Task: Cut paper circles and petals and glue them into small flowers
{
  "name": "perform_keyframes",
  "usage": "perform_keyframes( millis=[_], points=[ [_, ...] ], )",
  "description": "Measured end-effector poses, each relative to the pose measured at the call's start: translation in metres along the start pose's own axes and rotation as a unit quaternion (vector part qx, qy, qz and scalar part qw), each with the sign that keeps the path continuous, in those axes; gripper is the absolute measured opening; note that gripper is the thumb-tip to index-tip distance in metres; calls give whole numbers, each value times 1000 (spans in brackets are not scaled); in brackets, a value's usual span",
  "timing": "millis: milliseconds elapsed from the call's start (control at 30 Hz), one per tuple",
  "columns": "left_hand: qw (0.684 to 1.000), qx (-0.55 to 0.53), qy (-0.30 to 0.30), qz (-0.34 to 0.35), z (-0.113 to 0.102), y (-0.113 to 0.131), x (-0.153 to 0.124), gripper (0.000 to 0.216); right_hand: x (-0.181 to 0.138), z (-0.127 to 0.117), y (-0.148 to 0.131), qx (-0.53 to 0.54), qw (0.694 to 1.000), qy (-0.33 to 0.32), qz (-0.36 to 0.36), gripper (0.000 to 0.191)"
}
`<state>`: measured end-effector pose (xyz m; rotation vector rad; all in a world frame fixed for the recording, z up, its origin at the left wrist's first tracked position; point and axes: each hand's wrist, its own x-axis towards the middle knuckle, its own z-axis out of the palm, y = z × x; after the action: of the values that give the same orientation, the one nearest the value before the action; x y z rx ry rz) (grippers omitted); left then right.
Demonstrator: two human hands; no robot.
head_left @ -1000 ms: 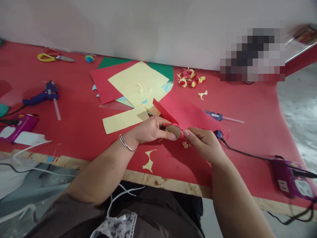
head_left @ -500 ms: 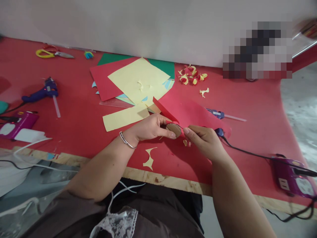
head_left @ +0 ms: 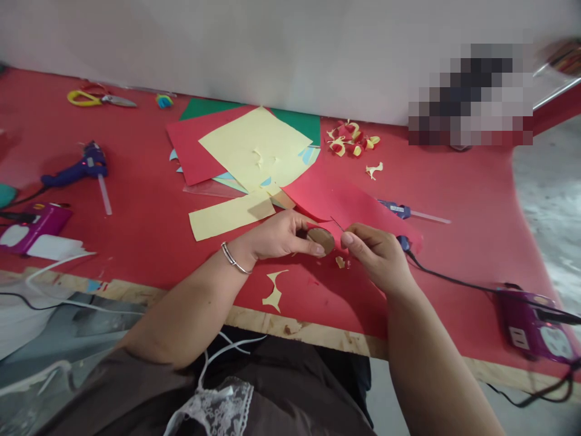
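Note:
My left hand is closed, thumb in front, on a brown round disc with a dark rim. A sheet of red paper lies right behind the disc and reaches under that hand; whether the fingers pinch it too, I cannot tell. My right hand pinches a thin dark stick, whose tip points up and left, just beyond the disc's upper right edge. Below the disc lies a small yellow paper scrap, and a larger yellow cut-off rests nearer the table's front edge.
Yellow sheet and other coloured papers are stacked behind. Curled red and yellow pieces sit at the back. Glue guns lie left and right, corded near purple power strips. Yellow-handled scissors lie far left.
The thin stick has moved off the disc's rim, its tip now raised up and away. My right hand has shifted slightly right; the red paper's curled left edge has flattened.

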<state>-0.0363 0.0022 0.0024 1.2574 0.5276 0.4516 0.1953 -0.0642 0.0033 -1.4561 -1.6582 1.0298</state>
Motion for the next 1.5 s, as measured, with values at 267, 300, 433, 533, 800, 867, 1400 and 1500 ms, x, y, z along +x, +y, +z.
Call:
perform_keyframes(
  millis=[267,300,433,533,800,867,1400,1500],
  points=[
    [997,5,71,4,13,-9,5,33,-2,5,7,15,1000,15,18,42],
    [995,-8,96,13,17,-11,6,34,-3,4,8,19,999,29,15,40],
    [983,-66,161,61,35,-12,8,38,-3,2,7,4,995,97,-13,40],
    [978,-92,175,70,43,-9,7,36,-3,2,6,6,994,109,-25,49],
    [975,-15,189,115,30,1,4,41,-5,2,14,40,997,64,-22,61],
    [976,-1,183,115,28,3,3,36,-5,2,13,42,997,58,-18,60],
    [982,26,135,129,28,4,3,30,-4,2,-8,-10,997,69,-34,69],
    [982,28,130,134,27,5,3,29,-4,1,-9,-15,997,66,-44,69]
  ],
)
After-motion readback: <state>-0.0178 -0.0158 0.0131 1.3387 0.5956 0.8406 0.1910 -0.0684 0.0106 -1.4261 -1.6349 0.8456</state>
